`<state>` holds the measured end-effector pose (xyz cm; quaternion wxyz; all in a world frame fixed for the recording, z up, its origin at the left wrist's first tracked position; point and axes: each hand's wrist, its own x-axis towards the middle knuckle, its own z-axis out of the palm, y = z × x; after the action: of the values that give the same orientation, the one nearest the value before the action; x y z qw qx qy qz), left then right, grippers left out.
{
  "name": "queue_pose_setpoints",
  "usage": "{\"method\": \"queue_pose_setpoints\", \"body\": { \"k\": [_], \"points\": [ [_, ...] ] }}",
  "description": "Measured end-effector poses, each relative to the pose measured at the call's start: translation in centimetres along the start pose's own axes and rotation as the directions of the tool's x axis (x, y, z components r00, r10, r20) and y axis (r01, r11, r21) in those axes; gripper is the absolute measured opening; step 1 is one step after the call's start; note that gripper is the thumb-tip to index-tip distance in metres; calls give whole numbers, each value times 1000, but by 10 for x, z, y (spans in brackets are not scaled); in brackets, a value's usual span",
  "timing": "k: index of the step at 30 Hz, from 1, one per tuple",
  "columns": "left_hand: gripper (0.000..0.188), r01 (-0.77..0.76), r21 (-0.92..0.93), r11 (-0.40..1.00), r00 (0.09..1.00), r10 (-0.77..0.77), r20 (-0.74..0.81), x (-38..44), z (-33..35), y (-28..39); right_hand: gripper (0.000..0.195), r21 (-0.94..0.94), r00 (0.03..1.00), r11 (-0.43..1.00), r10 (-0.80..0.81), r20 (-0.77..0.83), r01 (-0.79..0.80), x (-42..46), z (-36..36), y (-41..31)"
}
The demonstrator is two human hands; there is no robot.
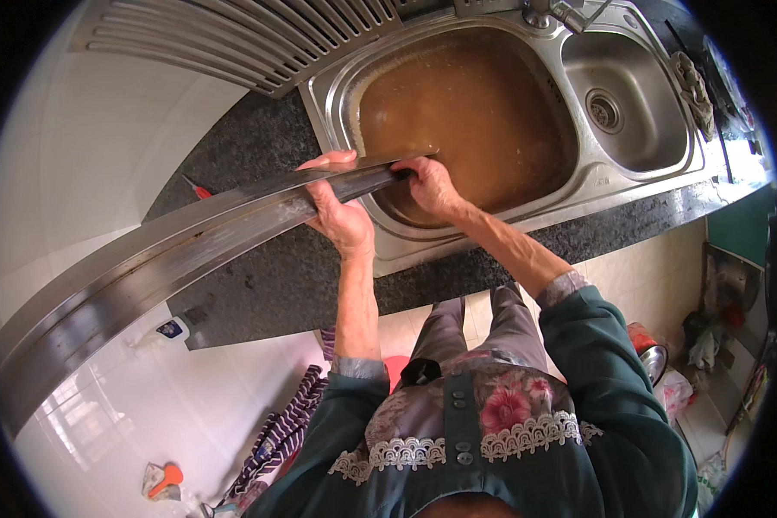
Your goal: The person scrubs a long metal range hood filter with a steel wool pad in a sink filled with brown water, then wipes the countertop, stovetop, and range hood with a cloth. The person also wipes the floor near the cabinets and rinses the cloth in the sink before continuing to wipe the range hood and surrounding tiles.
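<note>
A long, shiny metal channel [188, 233] stretches from the left rim of the view to the large sink basin [566, 188]. Brown, cloudy water [460, 103] stands in that basin. My left hand [343, 223] grips the channel from below, its thumb and fingers on opposite sides. At the channel's basin end, the fingers of my right hand [430, 184] are curled over its end, above the water. Something dark shows at those fingertips; I cannot tell whether it is a separate thing or part of the channel.
A slatted metal dish rack [246, 39] sits behind the dark speckled countertop [252, 291]. Beside the channel lies a red-handled tool [199, 188]. The smaller basin [628, 103], the faucet [566, 14] and a grey cloth [693, 94] are at the right. A striped cloth [275, 421] hangs at lower left.
</note>
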<state>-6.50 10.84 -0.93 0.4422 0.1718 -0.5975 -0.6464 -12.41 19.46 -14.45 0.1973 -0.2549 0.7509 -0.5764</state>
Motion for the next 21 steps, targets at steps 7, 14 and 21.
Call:
{"method": "queue_pose_setpoints", "body": {
  "k": [7, 14, 21],
  "points": [
    [35, -6, -2, 1000, 999, 6, -54, 3, -18, 8, 40, 285, 952, 912, -306, -5, 295, -18, 9, -87],
    [35, 38, 8, 999, 999, -38, -17, 3, -5, 5, 38, 200, 995, 975, -98, 11, 94, -10, 10, -22],
    [34, 33, -26, 999, 999, -33, -34, 5, -11, 13, 33, 459, 945, 855, -314, 91, 240, -13, 2, -113]
  ]
}}
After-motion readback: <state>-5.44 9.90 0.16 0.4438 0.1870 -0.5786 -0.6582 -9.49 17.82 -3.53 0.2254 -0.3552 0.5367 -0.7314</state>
